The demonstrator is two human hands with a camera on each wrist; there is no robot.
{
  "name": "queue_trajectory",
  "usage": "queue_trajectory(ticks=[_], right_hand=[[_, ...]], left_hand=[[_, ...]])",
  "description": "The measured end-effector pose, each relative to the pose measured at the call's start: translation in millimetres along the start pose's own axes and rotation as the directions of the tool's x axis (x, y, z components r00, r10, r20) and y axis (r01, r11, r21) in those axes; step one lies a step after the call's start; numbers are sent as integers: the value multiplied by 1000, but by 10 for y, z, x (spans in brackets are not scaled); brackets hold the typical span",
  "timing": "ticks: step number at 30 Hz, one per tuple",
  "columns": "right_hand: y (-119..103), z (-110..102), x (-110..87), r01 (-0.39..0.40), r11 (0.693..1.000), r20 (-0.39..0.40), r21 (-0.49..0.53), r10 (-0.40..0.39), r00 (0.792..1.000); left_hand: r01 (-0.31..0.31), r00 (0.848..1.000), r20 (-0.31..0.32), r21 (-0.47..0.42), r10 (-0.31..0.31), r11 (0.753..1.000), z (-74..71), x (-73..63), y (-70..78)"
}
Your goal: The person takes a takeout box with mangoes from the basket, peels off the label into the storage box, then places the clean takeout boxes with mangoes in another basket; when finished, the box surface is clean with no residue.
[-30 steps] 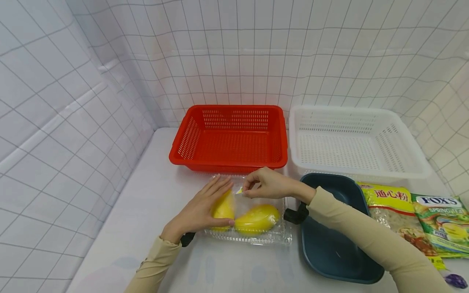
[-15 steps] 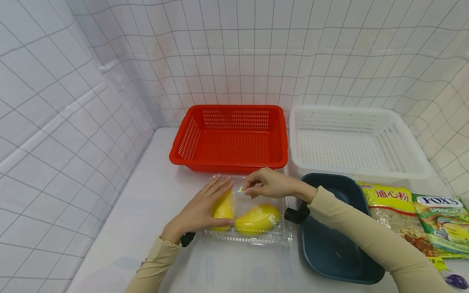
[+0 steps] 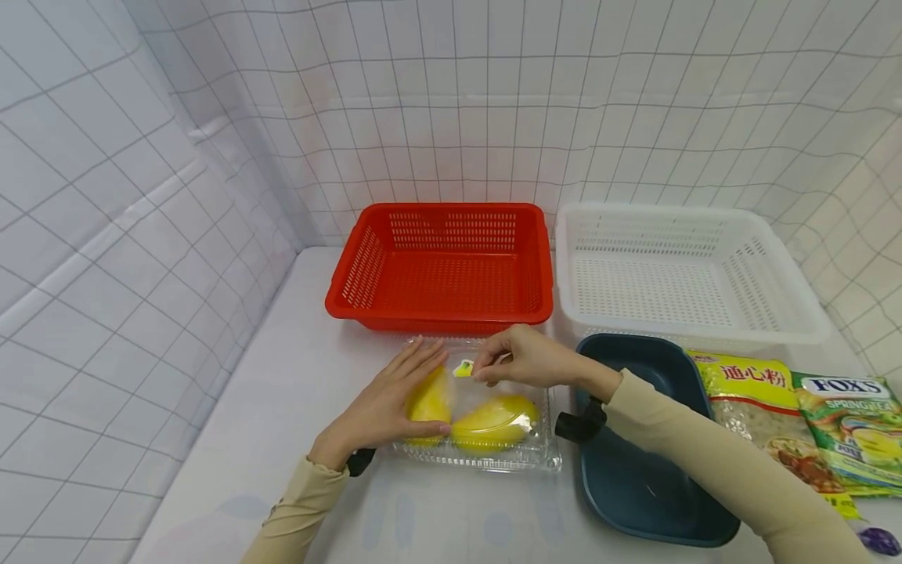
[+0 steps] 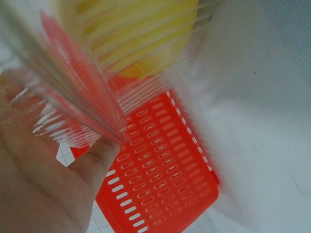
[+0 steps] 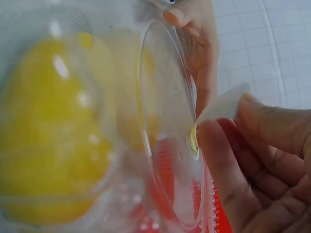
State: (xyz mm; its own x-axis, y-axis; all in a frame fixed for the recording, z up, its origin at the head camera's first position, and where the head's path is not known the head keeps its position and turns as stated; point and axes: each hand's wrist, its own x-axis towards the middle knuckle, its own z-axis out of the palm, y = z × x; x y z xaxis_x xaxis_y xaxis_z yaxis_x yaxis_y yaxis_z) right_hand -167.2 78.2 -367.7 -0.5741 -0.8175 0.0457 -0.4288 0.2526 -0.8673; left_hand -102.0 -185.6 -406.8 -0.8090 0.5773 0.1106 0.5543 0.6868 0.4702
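Note:
A clear plastic clamshell box (image 3: pixel 486 464) lies on the table with two yellow mangoes (image 3: pixel 493 423) inside, one partly covered by my left hand. My left hand (image 3: pixel 387 403) rests on the left side of the lid, fingers outstretched. In the left wrist view its thumb (image 4: pixel 99 158) meets the ridged plastic edge. Over the upper middle of the lid, my right hand (image 3: pixel 517 356) pinches a white paper-like strip (image 5: pixel 223 104) between thumb and finger. The strip's lower end meets a small yellow-green sticker (image 3: pixel 463 368) on the lid.
A red basket (image 3: pixel 440 319) stands right behind the box, with a white basket (image 3: pixel 694 333) to its right. A dark blue tub (image 3: pixel 655 501) sits under the right forearm. Further right lie a macaroni bag (image 3: pixel 754 399), a green FOX'S bag (image 3: pixel 849 431) and a small purple item (image 3: pixel 879 540).
My right hand has shifted slightly right, and more of the yellow-green sticker shows beside its fingertips. The left hand and the box have stayed put.

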Motion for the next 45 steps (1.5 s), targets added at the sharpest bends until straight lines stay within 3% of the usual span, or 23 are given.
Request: queue_trajectory(ticks=[3,6,10,14,20,25,30,34,39,42,45], right_hand=[[-4,-18,-91,17,999,-107,-28,-20,994],[-16,-86,-230,5,995,-232,-99,-28,972],[-7,-258,-504,-27,993,-321,-117,-12,947],[61,-487,-846,-34,996,-338,-88,2,941],[201,-812,-1358,-52,984,-259,-168,7,966],[369,-886,-1562,-138,929,-295,-344,33,955],[507,-772,-1611,-156,850,-369,-503,-48,928],[562,-667,-1656,-95,848,-300,-522,-78,951],[606,-587,-1725,-44,944,-94,-328,13,995],[652,-557,-1734,-80,974,8,-213,84,996],[701,-525,-1718,-133,976,66,-174,147,987]], left_hand=[[-6,1000,-5,-3,6,1000,0,0,3],[-16,1000,-16,0,16,1000,-2,-3,6],[-9,1000,-15,0,9,1000,-4,-9,4],[-1,1000,-1,2,1,1000,-8,-8,1],[15,1000,15,2,-15,1000,-17,-6,-4],[22,1000,15,3,-22,1000,-34,-12,-3],[18,1000,21,-5,-18,1000,-20,1,0],[16,1000,24,-4,-16,1000,-7,9,2],[-3,1000,14,5,3,1000,-7,9,-2],[-8,1000,11,8,7,1000,-7,6,-7],[-7,1000,11,1,7,1000,-2,3,-6]])
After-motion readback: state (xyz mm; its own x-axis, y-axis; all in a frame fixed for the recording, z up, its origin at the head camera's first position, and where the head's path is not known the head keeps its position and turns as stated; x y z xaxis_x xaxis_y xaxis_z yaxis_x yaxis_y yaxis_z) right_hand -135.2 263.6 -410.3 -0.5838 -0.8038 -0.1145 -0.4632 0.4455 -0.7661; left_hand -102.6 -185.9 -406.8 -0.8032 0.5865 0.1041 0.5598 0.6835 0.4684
